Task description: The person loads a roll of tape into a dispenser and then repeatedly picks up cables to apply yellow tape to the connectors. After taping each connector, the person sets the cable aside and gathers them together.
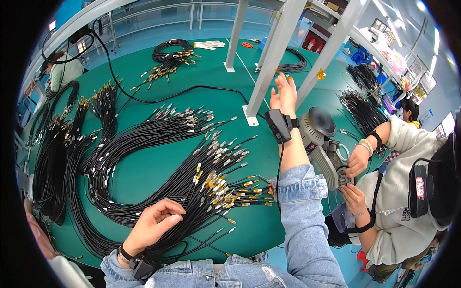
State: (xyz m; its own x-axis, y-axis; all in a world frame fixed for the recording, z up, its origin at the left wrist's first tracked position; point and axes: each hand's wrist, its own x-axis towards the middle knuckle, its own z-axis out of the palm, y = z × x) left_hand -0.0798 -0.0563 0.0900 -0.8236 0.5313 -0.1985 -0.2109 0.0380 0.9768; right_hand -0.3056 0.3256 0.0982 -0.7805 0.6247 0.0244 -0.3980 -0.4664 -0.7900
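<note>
Near the surface's (144,170) near edge, the left hand (154,224) hung palm inward over a yellow-tipped cable bundle (211,192), its fingers curled and its thumb close to the fingertips; whether that grip was pinched on a cable could not be told. The bundle's black lengths curved up from the surface's near-left corner, and its connector ends fanned toward the right edge, so those ends lay to the right of the left grip and a little farther off, the long axis slanting away from it. The left hand was clearly the nearer one. Beyond lay a white-tipped cable bundle (144,129), bending round toward the middle of the surface. By the right edge stood a grey machine (314,139), with a co-worker's hands (357,161) at its near side. The right hand (284,97) was raised past the machine, just beside a pale post (269,67), its grip loosely spread and nothing visible in it. Near the far edge rested a coil of black cables (165,57) and a white glove (210,45).
</note>
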